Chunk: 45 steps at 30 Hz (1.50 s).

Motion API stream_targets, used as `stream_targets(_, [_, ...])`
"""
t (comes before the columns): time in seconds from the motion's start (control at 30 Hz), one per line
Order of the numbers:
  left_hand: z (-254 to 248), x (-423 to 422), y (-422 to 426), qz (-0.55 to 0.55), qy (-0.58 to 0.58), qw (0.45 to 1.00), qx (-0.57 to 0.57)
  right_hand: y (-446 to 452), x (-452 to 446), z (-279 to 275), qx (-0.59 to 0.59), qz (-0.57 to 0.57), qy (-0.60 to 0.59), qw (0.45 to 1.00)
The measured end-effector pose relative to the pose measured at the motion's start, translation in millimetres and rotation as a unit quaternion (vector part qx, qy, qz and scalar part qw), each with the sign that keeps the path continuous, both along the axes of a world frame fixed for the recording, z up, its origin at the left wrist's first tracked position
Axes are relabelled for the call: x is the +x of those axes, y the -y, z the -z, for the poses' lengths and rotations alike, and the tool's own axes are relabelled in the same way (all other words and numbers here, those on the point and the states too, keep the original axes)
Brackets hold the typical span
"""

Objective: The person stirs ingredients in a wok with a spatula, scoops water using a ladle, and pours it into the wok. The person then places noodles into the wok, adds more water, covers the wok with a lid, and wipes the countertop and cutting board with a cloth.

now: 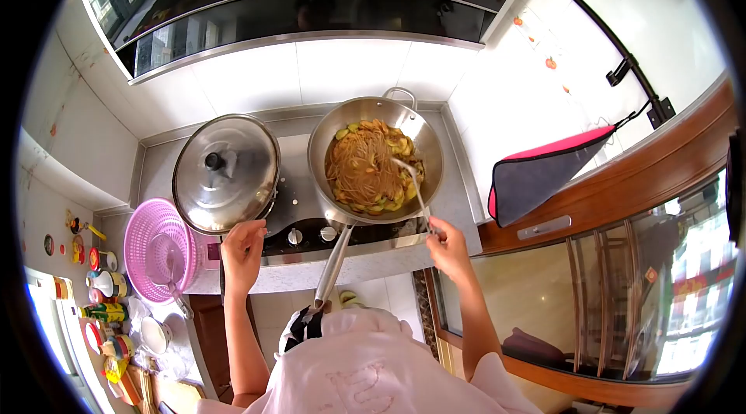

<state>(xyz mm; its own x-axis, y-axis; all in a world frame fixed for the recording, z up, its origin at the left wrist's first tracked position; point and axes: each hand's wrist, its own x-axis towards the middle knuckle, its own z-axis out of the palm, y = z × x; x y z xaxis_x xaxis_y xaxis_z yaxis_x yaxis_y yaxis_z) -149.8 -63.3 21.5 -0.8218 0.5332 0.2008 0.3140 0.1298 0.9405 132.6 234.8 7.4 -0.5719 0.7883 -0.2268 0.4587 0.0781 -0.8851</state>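
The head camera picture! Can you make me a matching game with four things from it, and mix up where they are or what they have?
Things:
1. Round shiny metal pan
2. Domed see-through lid
3. Pink plastic basket with holes
4. Long thin silver utensil

Clues:
A. Sits to the left of the lid
B. Is held in the right hand
C. Has brown noodles inside
D. Has a black knob on top

Right pairs: 1-C, 2-D, 3-A, 4-B
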Motion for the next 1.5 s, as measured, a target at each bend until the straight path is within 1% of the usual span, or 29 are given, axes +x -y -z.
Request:
stream_targets(0.1, [-3.4, 2.8, -2.6, 0.003, -0.010, 1.000, -0.005, 14.4, 6.6, -19.3, -0.154, 0.033, -0.072, 0.985])
stream_targets(0.13, [-4.1, 4.1, -2.1, 0.003, -0.014, 1.000, -0.010, 17.4, 5.8, -25.1, -0.147, 0.043, -0.067, 0.986])
stream_targets(0.23, [-1.9, 4.1, 2.1, 0.002, -0.018, 1.000, -0.021, 15.9, 8.0, -10.0, -0.085, 0.051, -0.085, 0.991])
stream_targets(0.37, [-2.1, 8.7, 7.6, -0.017, -0.022, 0.999, -0.019, 14.5, 10.2, 12.8, 0.055, 0.012, -0.042, 0.998])
stream_targets(0.43, [-2.9, 11.9, 13.5, -0.025, -0.015, 0.999, -0.021, 30.9, -0.3, 3.2, 0.126, -0.007, -0.034, 0.991])
stream_targets(0.47, [-2.1, 12.1, 16.8, -0.024, -0.014, 0.999, -0.031, 34.5, -6.2, 5.6, 0.126, -0.004, -0.033, 0.991])
stream_targets(0.5, [-4.2, 14.1, 18.7, -0.030, -0.001, 0.999, -0.037, 35.5, -11.5, 7.9, 0.156, -0.023, -0.018, 0.987])
stream_targets(0.57, [-6.1, 17.5, 22.5, -0.041, -0.011, 0.998, -0.036, 36.5, -23.4, 11.2, 0.219, -0.060, 0.007, 0.974])
stream_targets(0.67, [-6.7, 19.2, 33.1, -0.058, -0.001, 0.998, -0.040, 41.2, -30.4, 9.7, 0.274, -0.090, 0.047, 0.956])
stream_targets(0.77, [-4.6, 24.5, 49.6, -0.094, 0.011, 0.995, -0.045, 43.6, -34.9, -10.3, 0.222, -0.125, 0.190, 0.948])
stream_targets(0.83, [0.3, 29.2, 60.7, -0.121, 0.009, 0.992, -0.044, 37.5, -33.0, 0.7, 0.369, -0.159, 0.156, 0.902])
stream_targets(0.87, [-3.1, 33.7, 66.0, -0.132, 0.006, 0.990, -0.039, 42.2, -41.8, -17.4, 0.374, -0.169, 0.128, 0.903])
stream_targets(0.9, [-5.7, 37.6, 71.9, -0.143, 0.004, 0.989, -0.034, 45.5, -52.0, -28.0, 0.421, -0.175, 0.094, 0.885])
stream_targets(0.93, [-4.4, 40.2, 79.5, -0.156, -0.002, 0.986, -0.052, 48.3, -63.7, -39.8, 0.398, -0.202, 0.065, 0.893])
stream_targets(0.97, [-4.6, 44.7, 85.5, -0.173, 0.012, 0.984, -0.040, 51.5, -76.0, -50.4, 0.374, -0.226, 0.039, 0.899])
stream_targets(1.03, [-8.8, 54.3, 100.2, -0.205, -0.007, 0.978, -0.035, 66.5, -106.7, -68.4, 0.383, -0.294, -0.038, 0.875])
stream_targets(1.1, [-12.3, 66.9, 118.1, -0.240, -0.003, 0.970, -0.029, 92.2, -137.7, -92.7, 0.336, -0.383, -0.096, 0.855])
stream_targets(1.13, [-14.5, 74.0, 126.3, -0.264, -0.005, 0.964, -0.018, 109.2, -151.5, -104.4, 0.329, -0.424, -0.118, 0.835])
stream_targets(1.17, [-17.4, 81.2, 135.0, -0.289, -0.009, 0.957, -0.007, 124.7, -167.5, -110.2, 0.307, -0.490, -0.147, 0.802])
stream_targets(1.2, [-21.5, 89.5, 144.1, -0.313, -0.016, 0.949, -0.024, 144.7, -183.2, -117.6, 0.262, -0.551, -0.157, 0.777])
stream_targets(1.23, [-22.2, 98.0, 153.0, -0.337, -0.014, 0.941, -0.030, 166.1, -203.9, -101.6, 0.197, -0.601, -0.175, 0.755])
stream_targets(1.27, [-22.1, 107.5, 161.3, -0.361, -0.013, 0.932, -0.035, 194.6, -220.6, -103.5, 0.094, -0.656, -0.158, 0.732])
stream_targets(1.3, [-21.0, 118.2, 169.1, -0.385, -0.011, 0.922, -0.039, 223.6, -239.9, -93.2, 0.080, -0.707, -0.159, 0.684])
stream_targets(1.33, [-18.7, 130.2, 177.2, -0.409, -0.007, 0.911, -0.047, 256.3, -260.0, -68.8, 0.050, -0.746, -0.118, 0.653])
stream_targets(1.37, [-19.4, 144.1, 183.7, -0.431, -0.004, 0.901, -0.047, 289.5, -280.9, -56.5, -0.090, -0.777, -0.003, 0.623])
stream_targets(1.4, [-22.7, 158.8, 188.8, -0.452, -0.001, 0.891, -0.046, 323.9, -297.4, -36.0, -0.208, -0.745, 0.075, 0.629])
stream_targets(1.43, [-25.7, 173.2, 192.5, -0.475, 0.001, 0.879, -0.044, 353.6, -314.7, -2.1, -0.287, -0.714, 0.123, 0.627])
stream_targets(1.47, [-29.6, 187.6, 195.7, -0.499, 0.013, 0.866, -0.036, 381.5, -326.2, 9.9, -0.262, -0.680, 0.192, 0.657])
stream_targets(1.5, [-31.8, 207.2, 209.8, -0.527, 0.015, 0.849, -0.041, 420.8, -339.8, 35.1, -0.209, -0.651, 0.209, 0.699])
